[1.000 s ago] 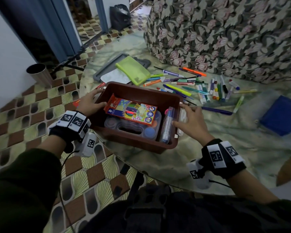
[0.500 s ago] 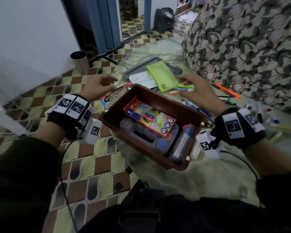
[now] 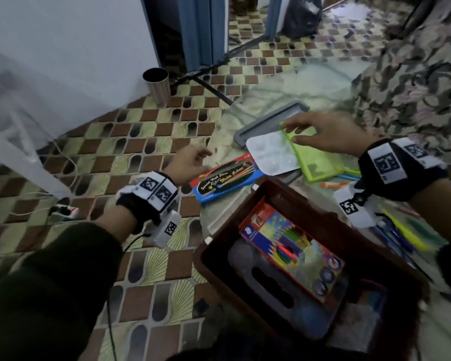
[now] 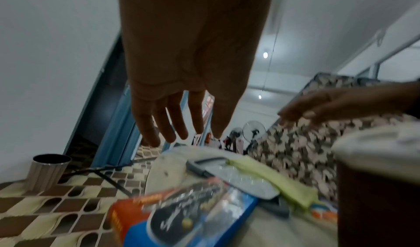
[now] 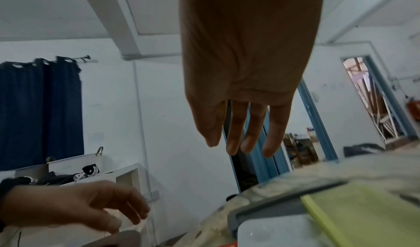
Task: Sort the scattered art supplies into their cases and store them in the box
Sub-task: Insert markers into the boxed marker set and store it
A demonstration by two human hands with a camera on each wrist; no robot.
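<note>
Item: brown box, on tabletop, partly filled. Our right hand, grip spread, empty, reaches over green case; left hand, relaxed, empty, nears blue pencil box, probably for collecting.

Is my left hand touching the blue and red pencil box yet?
Apart. In the left wrist view, the left hand hangs with straight fingers above the blue and red pencil box, with background showing between them.

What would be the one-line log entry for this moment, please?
left hand open, above blue pencil box | right hand open, over green pouch | brown box part filled
</note>
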